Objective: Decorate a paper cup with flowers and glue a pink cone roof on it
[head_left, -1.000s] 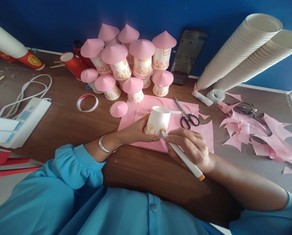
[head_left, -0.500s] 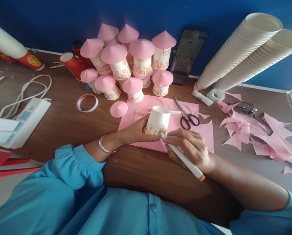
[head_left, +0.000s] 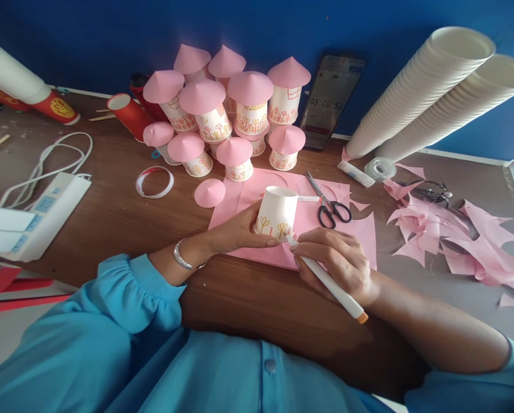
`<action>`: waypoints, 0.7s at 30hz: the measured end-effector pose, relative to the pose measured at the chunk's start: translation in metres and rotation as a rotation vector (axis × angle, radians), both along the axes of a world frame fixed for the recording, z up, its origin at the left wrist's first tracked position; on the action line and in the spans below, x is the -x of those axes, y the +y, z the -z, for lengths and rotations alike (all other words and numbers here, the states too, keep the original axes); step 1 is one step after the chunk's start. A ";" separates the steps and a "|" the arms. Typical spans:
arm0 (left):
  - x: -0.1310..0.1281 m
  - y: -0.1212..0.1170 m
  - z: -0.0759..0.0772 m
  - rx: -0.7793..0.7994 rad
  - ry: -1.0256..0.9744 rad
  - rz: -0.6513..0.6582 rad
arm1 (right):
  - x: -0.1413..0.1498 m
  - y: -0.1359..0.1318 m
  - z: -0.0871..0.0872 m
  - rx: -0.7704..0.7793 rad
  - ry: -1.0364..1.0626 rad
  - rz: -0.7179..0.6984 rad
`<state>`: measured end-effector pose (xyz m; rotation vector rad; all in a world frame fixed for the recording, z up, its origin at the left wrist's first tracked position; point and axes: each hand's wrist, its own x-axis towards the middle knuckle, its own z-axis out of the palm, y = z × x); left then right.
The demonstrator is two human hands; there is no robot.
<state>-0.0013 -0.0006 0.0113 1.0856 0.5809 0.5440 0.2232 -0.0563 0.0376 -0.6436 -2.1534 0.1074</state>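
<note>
My left hand is wrapped round an upturned white paper cup that bears small yellow and orange flower drawings. My right hand grips a white marker with an orange end, and its tip touches the cup's lower rim. Both hands rest over a pink paper sheet on the wooden table. A loose pink paper cone lies just left of the sheet.
Several decorated cups with pink cone roofs stand behind. Black-handled scissors, a glue stick, a tape roll, a phone, two long cup stacks, pink scraps, a power strip and red tubes surround them.
The marker and my right hand have shifted very slightly down and right along the cup's rim. The left hand and cup stay put.
</note>
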 end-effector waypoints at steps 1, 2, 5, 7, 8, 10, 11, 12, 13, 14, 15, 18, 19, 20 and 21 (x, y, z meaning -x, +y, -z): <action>0.000 0.000 0.000 -0.005 -0.004 -0.002 | 0.000 0.000 0.000 -0.011 0.013 -0.005; 0.000 0.001 -0.001 -0.007 -0.013 -0.007 | 0.000 -0.001 0.000 -0.021 0.024 -0.006; 0.000 0.001 -0.001 0.013 -0.070 -0.038 | 0.002 -0.001 0.002 -0.018 0.058 0.030; 0.000 0.001 -0.001 0.048 -0.104 -0.058 | 0.003 -0.001 0.004 0.004 0.074 0.034; 0.000 0.001 -0.001 0.064 -0.111 -0.062 | 0.004 -0.001 0.005 0.012 0.079 0.027; 0.001 0.001 -0.002 0.086 -0.107 -0.061 | 0.005 -0.001 0.007 0.020 0.082 0.006; 0.001 0.001 -0.002 0.093 -0.102 -0.057 | 0.005 -0.001 0.008 0.023 0.083 -0.003; 0.001 0.000 -0.003 0.100 -0.096 -0.050 | 0.005 -0.001 0.008 0.024 0.084 -0.007; 0.002 0.000 -0.003 0.106 -0.091 -0.044 | 0.005 -0.001 0.009 0.028 0.085 -0.009; 0.002 0.000 -0.003 0.110 -0.087 -0.040 | 0.005 -0.002 0.009 0.032 0.085 -0.011; 0.002 0.000 -0.003 0.113 -0.083 -0.037 | 0.006 -0.002 0.010 0.037 0.083 -0.015; 0.001 -0.001 -0.002 0.103 -0.048 -0.003 | 0.007 -0.004 0.011 0.053 0.070 -0.041; -0.001 -0.001 -0.001 0.095 -0.027 0.017 | 0.007 -0.004 0.011 0.056 0.065 -0.056; -0.002 -0.001 -0.001 0.081 -0.004 0.031 | 0.007 -0.005 0.011 0.059 0.063 -0.069; -0.003 -0.001 -0.001 0.060 0.017 0.032 | 0.007 -0.005 0.011 0.062 0.062 -0.083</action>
